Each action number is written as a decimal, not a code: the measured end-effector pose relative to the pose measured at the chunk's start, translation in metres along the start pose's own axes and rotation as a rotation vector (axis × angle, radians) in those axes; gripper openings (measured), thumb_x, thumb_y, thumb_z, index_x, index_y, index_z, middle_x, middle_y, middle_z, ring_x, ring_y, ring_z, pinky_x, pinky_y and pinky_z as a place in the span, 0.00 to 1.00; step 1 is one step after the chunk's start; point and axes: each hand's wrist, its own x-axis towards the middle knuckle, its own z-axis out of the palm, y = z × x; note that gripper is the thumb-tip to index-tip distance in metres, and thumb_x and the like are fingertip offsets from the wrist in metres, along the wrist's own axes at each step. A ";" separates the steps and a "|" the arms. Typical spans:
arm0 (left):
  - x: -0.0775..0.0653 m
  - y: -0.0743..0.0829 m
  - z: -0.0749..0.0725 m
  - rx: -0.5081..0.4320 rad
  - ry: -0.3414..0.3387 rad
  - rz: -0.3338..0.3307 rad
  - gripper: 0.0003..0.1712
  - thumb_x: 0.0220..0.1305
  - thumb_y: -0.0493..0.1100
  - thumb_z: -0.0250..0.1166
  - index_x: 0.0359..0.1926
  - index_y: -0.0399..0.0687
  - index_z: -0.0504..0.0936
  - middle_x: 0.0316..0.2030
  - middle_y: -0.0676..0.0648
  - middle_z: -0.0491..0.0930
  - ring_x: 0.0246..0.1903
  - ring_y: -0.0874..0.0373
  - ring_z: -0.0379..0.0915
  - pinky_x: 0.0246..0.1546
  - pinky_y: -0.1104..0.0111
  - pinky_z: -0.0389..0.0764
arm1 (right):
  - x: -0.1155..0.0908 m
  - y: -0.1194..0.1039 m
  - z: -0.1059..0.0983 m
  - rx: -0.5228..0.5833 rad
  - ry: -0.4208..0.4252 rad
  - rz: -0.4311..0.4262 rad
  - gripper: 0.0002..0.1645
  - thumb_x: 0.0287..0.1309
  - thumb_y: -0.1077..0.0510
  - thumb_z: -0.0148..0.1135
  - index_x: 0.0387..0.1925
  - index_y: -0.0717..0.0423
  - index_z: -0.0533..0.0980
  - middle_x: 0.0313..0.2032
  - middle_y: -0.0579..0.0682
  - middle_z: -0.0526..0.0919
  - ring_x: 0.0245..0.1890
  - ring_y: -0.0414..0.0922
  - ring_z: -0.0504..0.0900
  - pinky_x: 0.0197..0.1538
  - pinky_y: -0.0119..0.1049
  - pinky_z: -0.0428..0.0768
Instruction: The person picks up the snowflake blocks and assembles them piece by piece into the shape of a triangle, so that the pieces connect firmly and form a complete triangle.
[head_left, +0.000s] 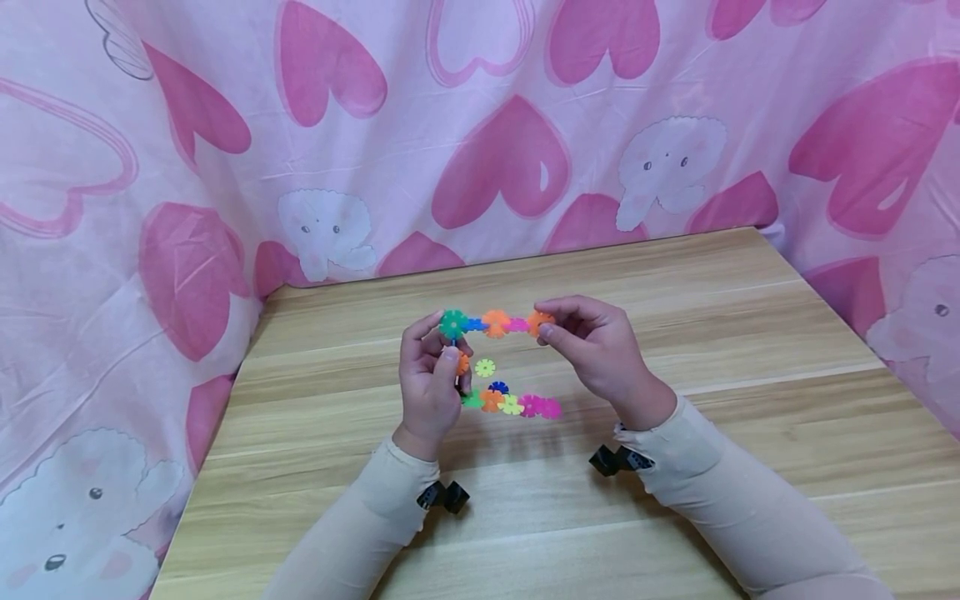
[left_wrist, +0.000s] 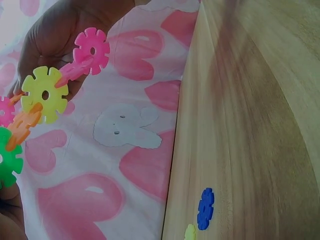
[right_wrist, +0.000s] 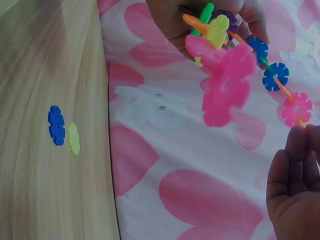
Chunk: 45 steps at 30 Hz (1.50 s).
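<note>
A chain of interlocking snowflake discs hangs in the air between both hands in the head view, bent like a C. Its upper row runs from a green disc (head_left: 453,325) past an orange disc (head_left: 495,323) to an end orange disc (head_left: 541,322), which my right hand (head_left: 603,354) pinches between thumb and fingers. My left hand (head_left: 427,392) grips the chain's left side, covering part of it. The lower row ends freely in pink discs (head_left: 540,407); a yellow disc (left_wrist: 45,95) of this row shows large in the left wrist view.
Two loose discs lie on the wooden table (head_left: 315,467) behind the chain: a yellow one (head_left: 485,367) and a blue one (right_wrist: 56,125). A pink heart-patterned cloth (head_left: 405,167) hangs along the table's back and sides. Each wrist carries a small black camera (head_left: 444,497).
</note>
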 end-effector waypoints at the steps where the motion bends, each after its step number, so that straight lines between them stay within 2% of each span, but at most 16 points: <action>1: 0.000 0.000 0.000 0.004 -0.002 -0.002 0.23 0.74 0.33 0.50 0.68 0.37 0.63 0.35 0.49 0.78 0.15 0.61 0.67 0.16 0.73 0.75 | 0.000 0.000 0.000 -0.005 0.001 0.003 0.16 0.65 0.72 0.67 0.54 0.66 0.83 0.39 0.48 0.87 0.37 0.42 0.86 0.42 0.33 0.87; 4: -0.001 0.000 0.000 0.020 -0.011 -0.011 0.23 0.75 0.33 0.50 0.68 0.37 0.63 0.35 0.48 0.78 0.15 0.60 0.66 0.16 0.73 0.75 | -0.001 0.000 0.000 -0.024 0.001 0.006 0.15 0.65 0.71 0.68 0.52 0.62 0.85 0.39 0.49 0.87 0.37 0.43 0.86 0.41 0.33 0.87; 11: -0.001 -0.001 -0.001 0.028 -0.016 -0.041 0.23 0.75 0.34 0.51 0.68 0.35 0.62 0.35 0.47 0.79 0.15 0.60 0.66 0.16 0.73 0.75 | 0.001 0.002 -0.002 -0.055 -0.022 -0.011 0.15 0.66 0.66 0.69 0.54 0.61 0.85 0.39 0.51 0.86 0.37 0.44 0.86 0.39 0.32 0.87; 15: -0.001 0.002 0.000 0.017 0.023 -0.071 0.23 0.74 0.32 0.49 0.68 0.36 0.62 0.34 0.45 0.78 0.15 0.60 0.66 0.17 0.73 0.76 | 0.003 0.002 -0.003 -0.063 -0.052 -0.028 0.20 0.65 0.68 0.69 0.58 0.58 0.84 0.39 0.51 0.84 0.37 0.45 0.85 0.37 0.31 0.85; 18: 0.001 0.004 -0.001 -0.005 0.073 -0.111 0.23 0.74 0.32 0.49 0.67 0.42 0.65 0.34 0.47 0.78 0.15 0.60 0.67 0.17 0.74 0.76 | 0.006 0.004 -0.005 -0.060 -0.064 -0.022 0.25 0.65 0.71 0.68 0.62 0.60 0.81 0.40 0.50 0.83 0.37 0.44 0.86 0.37 0.31 0.84; 23: 0.003 0.009 -0.004 -0.030 0.145 -0.149 0.23 0.75 0.34 0.49 0.67 0.51 0.67 0.35 0.49 0.78 0.16 0.60 0.67 0.19 0.75 0.76 | 0.010 0.009 -0.009 -0.104 -0.049 0.042 0.25 0.67 0.67 0.68 0.64 0.63 0.78 0.41 0.50 0.84 0.39 0.44 0.87 0.39 0.31 0.85; 27: 0.005 0.011 -0.006 -0.040 0.172 -0.152 0.22 0.76 0.36 0.50 0.67 0.55 0.67 0.36 0.48 0.78 0.17 0.61 0.68 0.21 0.76 0.78 | 0.016 0.018 -0.013 -0.157 -0.059 0.138 0.23 0.69 0.63 0.68 0.64 0.59 0.80 0.39 0.53 0.84 0.38 0.46 0.86 0.39 0.32 0.85; 31: 0.007 0.011 -0.007 -0.071 0.196 -0.145 0.21 0.77 0.37 0.49 0.67 0.56 0.67 0.35 0.47 0.77 0.17 0.60 0.68 0.21 0.75 0.78 | 0.021 0.032 -0.014 -0.237 -0.142 0.255 0.21 0.69 0.60 0.68 0.62 0.54 0.82 0.37 0.54 0.83 0.35 0.49 0.82 0.37 0.34 0.83; 34: 0.008 0.013 -0.007 -0.075 0.215 -0.132 0.21 0.78 0.38 0.49 0.67 0.55 0.66 0.35 0.47 0.76 0.16 0.59 0.68 0.21 0.74 0.78 | 0.025 0.043 -0.011 -0.314 -0.248 0.317 0.19 0.68 0.58 0.70 0.59 0.53 0.84 0.34 0.53 0.82 0.33 0.49 0.78 0.33 0.34 0.79; 37: 0.009 0.014 -0.007 -0.077 0.237 -0.111 0.21 0.78 0.38 0.48 0.67 0.55 0.65 0.35 0.47 0.76 0.16 0.59 0.67 0.20 0.74 0.78 | 0.029 0.052 -0.007 -0.365 -0.359 0.353 0.18 0.66 0.59 0.71 0.57 0.55 0.85 0.32 0.52 0.82 0.31 0.48 0.76 0.31 0.34 0.76; 41: 0.011 0.015 -0.006 -0.104 0.264 -0.083 0.19 0.78 0.39 0.48 0.66 0.55 0.66 0.35 0.47 0.76 0.16 0.59 0.67 0.20 0.74 0.77 | 0.033 0.059 -0.001 -0.410 -0.463 0.409 0.19 0.64 0.59 0.73 0.55 0.60 0.85 0.34 0.52 0.82 0.33 0.48 0.77 0.34 0.36 0.78; 45: 0.012 0.014 -0.006 -0.130 0.285 -0.072 0.19 0.78 0.39 0.49 0.65 0.57 0.66 0.35 0.48 0.76 0.16 0.60 0.66 0.20 0.75 0.78 | 0.036 0.062 0.004 -0.461 -0.516 0.485 0.18 0.63 0.58 0.74 0.54 0.55 0.87 0.39 0.52 0.83 0.39 0.50 0.77 0.40 0.39 0.80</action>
